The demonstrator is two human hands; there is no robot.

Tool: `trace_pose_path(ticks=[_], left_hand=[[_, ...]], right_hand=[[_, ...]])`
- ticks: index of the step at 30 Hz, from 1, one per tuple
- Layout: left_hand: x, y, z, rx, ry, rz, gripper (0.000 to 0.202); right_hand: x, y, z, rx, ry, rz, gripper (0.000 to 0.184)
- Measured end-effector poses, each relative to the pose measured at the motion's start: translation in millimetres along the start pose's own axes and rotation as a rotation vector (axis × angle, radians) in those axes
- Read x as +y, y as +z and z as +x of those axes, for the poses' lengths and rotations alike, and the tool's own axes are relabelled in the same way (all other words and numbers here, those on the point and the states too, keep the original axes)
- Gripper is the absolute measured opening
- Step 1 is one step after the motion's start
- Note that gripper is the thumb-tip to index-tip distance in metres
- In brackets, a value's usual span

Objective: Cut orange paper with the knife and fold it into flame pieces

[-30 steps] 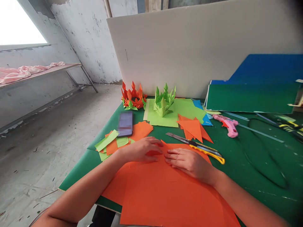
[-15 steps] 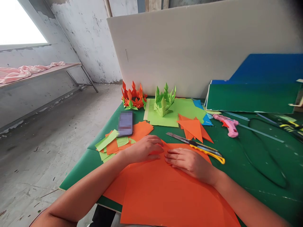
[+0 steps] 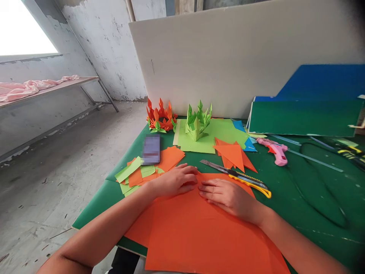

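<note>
A large orange paper sheet [image 3: 199, 236] lies on the green table [image 3: 299, 198] in front of me. My left hand [image 3: 175, 180] rests on its far edge with fingers curled loosely and pressed down on the paper. My right hand [image 3: 228, 195] lies flat on the sheet beside it, fingers stretched toward the left hand. Just beyond my right hand lie a metal ruler [image 3: 216, 167] and a yellow utility knife [image 3: 252, 183].
A phone [image 3: 151, 148] lies on orange and green paper scraps [image 3: 137, 174] at the left. Orange [image 3: 160, 116] and green [image 3: 198, 121] folded paper crowns stand at the back. Orange triangles [image 3: 234, 155], a pink glue gun [image 3: 275, 150], and green and blue boards [image 3: 305, 114] sit to the right.
My left hand has crept slightly forward along the paper's far edge. My right hand has barely moved.
</note>
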State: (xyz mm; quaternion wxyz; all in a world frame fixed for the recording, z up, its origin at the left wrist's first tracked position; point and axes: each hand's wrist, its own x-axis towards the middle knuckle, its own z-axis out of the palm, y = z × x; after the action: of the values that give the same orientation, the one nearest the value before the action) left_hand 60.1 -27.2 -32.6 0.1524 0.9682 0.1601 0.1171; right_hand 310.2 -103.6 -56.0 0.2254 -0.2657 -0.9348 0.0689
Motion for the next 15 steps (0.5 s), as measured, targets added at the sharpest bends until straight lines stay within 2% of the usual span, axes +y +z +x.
trace_pose_path(ticks=[5,15], left_hand=[[-4,1.3,0,-0.023,-0.008,0.000,0.021],[6,-12.3,-1,-0.046,-0.059,0.013,0.022]], right_hand=[[-1,-1,0,-0.014,0.002,-0.001,0.037],[-4,2,-3,-0.039,0.045,0.000,0.036]])
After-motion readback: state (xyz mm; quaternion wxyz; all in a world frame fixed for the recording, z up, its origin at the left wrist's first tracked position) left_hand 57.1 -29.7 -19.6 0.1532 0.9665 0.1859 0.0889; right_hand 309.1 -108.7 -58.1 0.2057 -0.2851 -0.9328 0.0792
